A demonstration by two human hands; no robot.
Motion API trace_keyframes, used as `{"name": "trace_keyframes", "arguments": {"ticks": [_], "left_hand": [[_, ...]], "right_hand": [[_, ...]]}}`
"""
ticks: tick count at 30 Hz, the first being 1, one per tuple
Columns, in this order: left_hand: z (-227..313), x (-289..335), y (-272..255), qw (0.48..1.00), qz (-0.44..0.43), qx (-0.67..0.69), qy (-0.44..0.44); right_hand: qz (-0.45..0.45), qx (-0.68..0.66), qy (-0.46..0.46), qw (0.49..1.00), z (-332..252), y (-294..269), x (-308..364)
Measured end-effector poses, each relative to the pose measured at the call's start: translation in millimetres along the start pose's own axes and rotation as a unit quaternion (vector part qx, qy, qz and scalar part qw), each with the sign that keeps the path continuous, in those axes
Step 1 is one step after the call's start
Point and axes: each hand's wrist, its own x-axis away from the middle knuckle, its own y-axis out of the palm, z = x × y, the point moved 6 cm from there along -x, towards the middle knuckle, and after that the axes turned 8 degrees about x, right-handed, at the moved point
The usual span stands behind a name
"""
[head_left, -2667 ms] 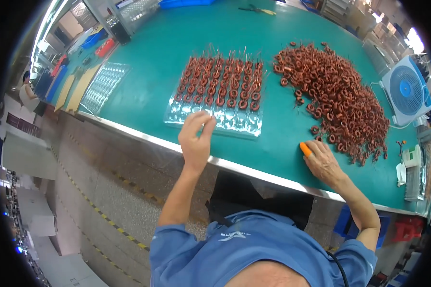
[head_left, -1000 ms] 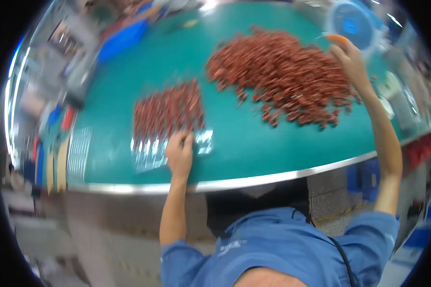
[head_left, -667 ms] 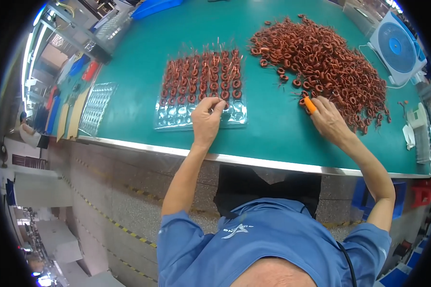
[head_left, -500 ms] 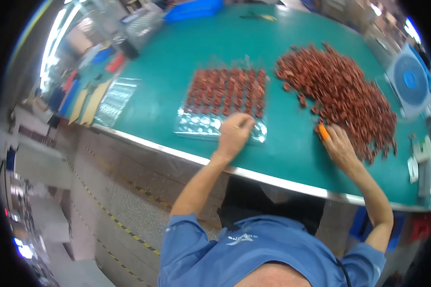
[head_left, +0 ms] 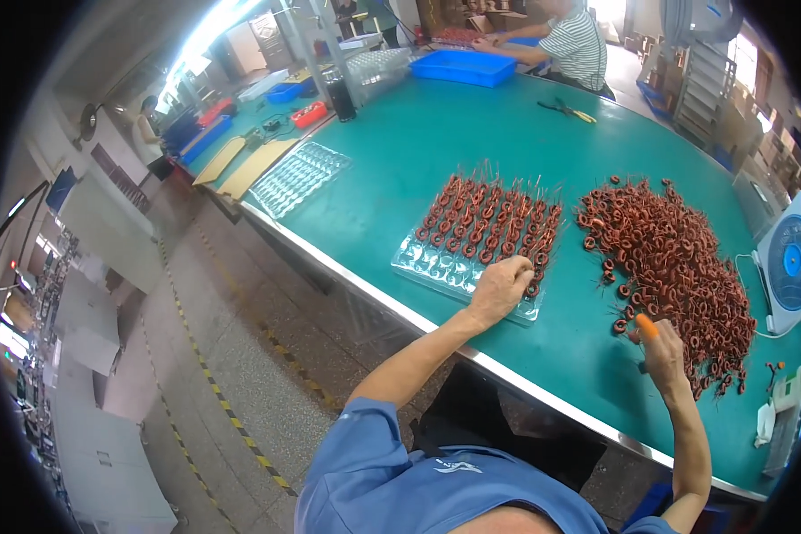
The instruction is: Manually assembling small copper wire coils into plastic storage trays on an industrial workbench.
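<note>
A clear plastic tray (head_left: pixel 454 278) holds rows of reddish-brown wire-wound ring coils (head_left: pixel 481 214), their thin leads sticking up. My left hand (head_left: pixel 502 292) is over the tray's near side, fingers closed in a pinch at a ring coil (head_left: pixel 533 290) in the rightmost row. To the right lies a large heap of loose ring coils (head_left: pixel 676 276). At the heap's near left edge is my right hand (head_left: pixel 665 354), an orange cover on one finger. Its fingers are curled together beside a few loose coils; what they hold, if anything, is hidden.
A second clear tray (head_left: pixel 298 178) lies at the table's left edge, beside tan boards (head_left: pixel 256 169). Pliers (head_left: pixel 568 111) and a blue bin (head_left: pixel 463 68) are farther back. A blue-and-white fan (head_left: pixel 788 262) stands at right. Across the table, a person in a striped shirt (head_left: pixel 578 49) works.
The view has tilted and sharpened, so the tray and heap appear lower and farther right. My left hand stays at the tray's near right; my right hand stays by the heap, its fingers more curled.
</note>
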Motion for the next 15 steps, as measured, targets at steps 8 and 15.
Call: {"name": "trace_keyframes", "arguments": {"ticks": [8, 15], "left_hand": [[56, 20, 65, 0.943, -0.137, 0.283, -0.108], [89, 36, 90, 0.924, -0.127, 0.353, -0.073]], "right_hand": [[0.069, -0.162, 0.268, 0.947, -13, 3, -33], [0.112, -0.407, 0.307, 0.853, -47, 18, -56]]}}
